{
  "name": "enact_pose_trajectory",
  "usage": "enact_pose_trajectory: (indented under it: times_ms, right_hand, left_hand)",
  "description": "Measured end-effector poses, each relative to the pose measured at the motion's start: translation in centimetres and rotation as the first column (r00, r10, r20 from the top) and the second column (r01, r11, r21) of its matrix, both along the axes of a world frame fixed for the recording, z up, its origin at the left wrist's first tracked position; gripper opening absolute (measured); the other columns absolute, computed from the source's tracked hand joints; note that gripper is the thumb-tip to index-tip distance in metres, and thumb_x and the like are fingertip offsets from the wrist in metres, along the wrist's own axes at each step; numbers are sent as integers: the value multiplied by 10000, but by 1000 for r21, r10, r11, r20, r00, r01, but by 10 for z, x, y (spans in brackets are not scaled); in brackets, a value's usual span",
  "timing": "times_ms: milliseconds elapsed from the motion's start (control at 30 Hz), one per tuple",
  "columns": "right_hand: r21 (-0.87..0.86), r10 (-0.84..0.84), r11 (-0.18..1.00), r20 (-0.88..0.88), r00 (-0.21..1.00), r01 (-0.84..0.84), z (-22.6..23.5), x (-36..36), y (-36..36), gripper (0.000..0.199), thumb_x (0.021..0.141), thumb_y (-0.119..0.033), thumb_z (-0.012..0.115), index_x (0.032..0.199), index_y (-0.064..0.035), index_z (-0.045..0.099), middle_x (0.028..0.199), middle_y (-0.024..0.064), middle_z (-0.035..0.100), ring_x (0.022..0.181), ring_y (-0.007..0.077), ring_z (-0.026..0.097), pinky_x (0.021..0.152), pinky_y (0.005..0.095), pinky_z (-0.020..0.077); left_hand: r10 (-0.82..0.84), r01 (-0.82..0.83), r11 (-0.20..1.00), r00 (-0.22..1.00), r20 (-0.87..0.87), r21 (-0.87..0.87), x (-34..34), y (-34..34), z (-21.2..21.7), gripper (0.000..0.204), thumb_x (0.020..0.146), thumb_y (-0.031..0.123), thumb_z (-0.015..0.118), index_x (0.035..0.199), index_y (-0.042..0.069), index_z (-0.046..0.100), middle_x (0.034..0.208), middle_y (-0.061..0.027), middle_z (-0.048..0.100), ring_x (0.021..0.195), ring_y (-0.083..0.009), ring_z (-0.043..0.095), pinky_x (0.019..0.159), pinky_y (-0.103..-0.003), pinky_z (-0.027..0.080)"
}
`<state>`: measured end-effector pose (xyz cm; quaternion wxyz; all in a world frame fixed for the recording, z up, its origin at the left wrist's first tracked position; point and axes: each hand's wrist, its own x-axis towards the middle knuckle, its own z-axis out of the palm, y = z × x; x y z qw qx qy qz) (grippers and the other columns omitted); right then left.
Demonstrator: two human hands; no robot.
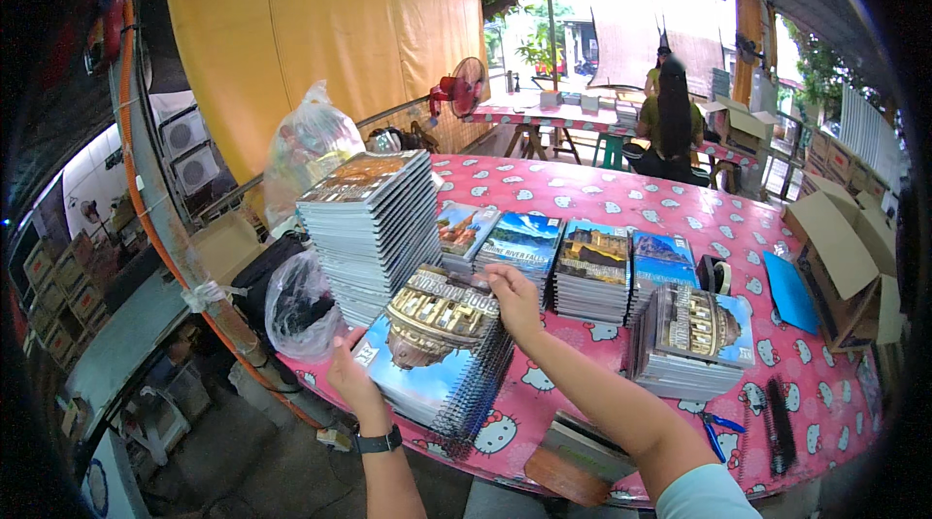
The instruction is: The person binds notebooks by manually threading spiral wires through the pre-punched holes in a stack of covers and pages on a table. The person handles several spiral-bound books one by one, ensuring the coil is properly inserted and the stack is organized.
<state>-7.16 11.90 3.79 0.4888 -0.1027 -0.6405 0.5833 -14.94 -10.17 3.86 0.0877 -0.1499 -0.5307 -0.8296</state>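
I see L hand point(359, 378) gripping the spiral-bound notebook pile point(437, 325) at its L edge, R hand point(516, 303) pinching its far corner. Pile's just nearside of tall stack point(364, 247); blue pliers point(715, 439) well R of that stack.

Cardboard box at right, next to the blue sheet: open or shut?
Open: the cardboard box's top flaps stick outward. Contents: cannot tell.

Glossy paper-covered books point(427, 356), smooth shiny plastic-looking tablecloth point(582, 191), crinkled clear plastic bag point(297, 307), matt cardboard box point(823, 228)
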Motion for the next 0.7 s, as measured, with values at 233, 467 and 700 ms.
enact_pose_trajectory:
  times_ms: [233, 467, 700]
  right_hand:
    - [236, 0, 971, 149, 989, -35, 5, 9, 5, 390, 912, -286, 496, 1154, 20, 499, 1045, 195, 596, 964, 303, 573, 859, 366, 428]
    - [660, -191, 612, 658, 728, -436, 47, 201, 30, 602, 771, -271, 664, 1264, -29, 419, 1357, 201, 368, 1250, 346, 356, 1018, 423, 322]
    - [878, -822, 463, 475, 314, -117, 2, 336, 62, 535, 743, -201, 664, 1223, -57, 478, 1288, 152, 466, 1215, 320, 413, 997, 424, 340]
  left_hand:
    - [-18, 17, 999, 1000, -13, -33, -7, 1, -10, 447, 961, 287, 312, 1148, -43, 550, 1039, -181, 620, 900, -222, 603, 822, -325, 468]
    - [115, -117, 993, 991, -62, -34, 38, -67, 16, 506, 906, 322, 429, 1293, -3, 406, 1308, -204, 423, 1216, -253, 404, 1024, -411, 279]
    - [-798, 805, 435, 136, -588, -403, 110, -63, 41, 528, 804, 491, 566, 1025, 11, 574, 1015, -201, 619, 943, -346, 586, 863, -499, 411]
